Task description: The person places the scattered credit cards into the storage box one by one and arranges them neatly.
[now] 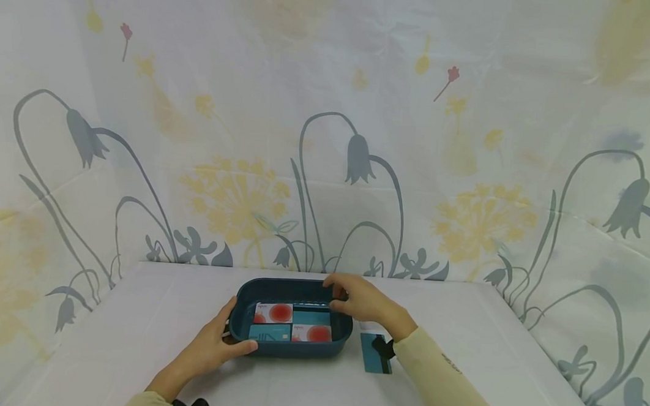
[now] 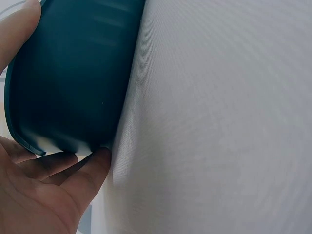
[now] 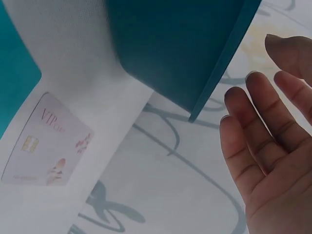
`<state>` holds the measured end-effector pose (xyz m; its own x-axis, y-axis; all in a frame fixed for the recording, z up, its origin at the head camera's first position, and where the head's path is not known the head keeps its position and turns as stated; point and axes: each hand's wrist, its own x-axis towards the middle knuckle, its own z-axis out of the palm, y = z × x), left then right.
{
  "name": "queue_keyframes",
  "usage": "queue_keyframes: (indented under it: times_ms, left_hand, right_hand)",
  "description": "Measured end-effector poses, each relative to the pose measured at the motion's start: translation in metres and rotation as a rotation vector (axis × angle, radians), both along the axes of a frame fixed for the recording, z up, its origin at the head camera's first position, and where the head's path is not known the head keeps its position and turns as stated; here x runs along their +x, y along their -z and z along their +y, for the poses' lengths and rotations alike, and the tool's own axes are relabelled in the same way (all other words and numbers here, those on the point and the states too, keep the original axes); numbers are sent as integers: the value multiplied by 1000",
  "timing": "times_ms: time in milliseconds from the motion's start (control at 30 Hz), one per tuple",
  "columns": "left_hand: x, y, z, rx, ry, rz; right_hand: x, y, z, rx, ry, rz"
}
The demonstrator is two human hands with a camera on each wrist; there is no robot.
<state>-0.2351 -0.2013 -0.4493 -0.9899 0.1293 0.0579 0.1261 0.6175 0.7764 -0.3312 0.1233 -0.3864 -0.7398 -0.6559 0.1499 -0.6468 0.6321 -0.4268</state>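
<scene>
Fingers of the left hand (image 1: 208, 347) bent against the outer wall at the left end of a dark teal tray (image 1: 301, 350), thumb laid along the near rim; grips that corner between the two. Same hold in the left wrist view, fingertips low on the wall, close to the cloth-like white surface. Fingers of the right hand (image 1: 365, 300) loosely bent and spread apart, with nothing between them and the thumb. In the head view, hovers against the tray's far right corner; contact hard to tell there, but a gap to the rim visible in the right wrist view.

Tray upright on the white tabletop (image 1: 293, 391), near the middle. Inside, flat on its floor, four cards in two rows: far left, a white card with a red disc (image 1: 280, 313); far right, a blue card with a dark stripe (image 1: 311, 317); near left, a blue card with a pale chip (image 1: 265, 333); near right, a second white card with a red disc (image 1: 318, 333).

Outside, just right of the tray and under the right wrist, a loose striped blue card (image 1: 369, 360); just beyond it, a white VIP card (image 3: 51, 144), face up.

Behind, a floral backdrop (image 1: 332, 74).
</scene>
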Motion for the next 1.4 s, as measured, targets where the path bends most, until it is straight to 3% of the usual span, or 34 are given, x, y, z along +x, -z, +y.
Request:
queue_keyframes:
  times_ms: [433,733,1233,1400]
  left_hand:
    - [0,4,1,-5,4,1]
    - [-1,3,1,21,6,3]
    - [-2,2,-1,-14,0,-6]
    - [-1,2,-1,-7,2,-4]
  right_hand:
    - [3,4,28,-69,11,57]
    - [-6,15,54,-109,18,129]
    - [-11,33,73,-105,52,93]
    - [-13,41,73,-51,116,28]
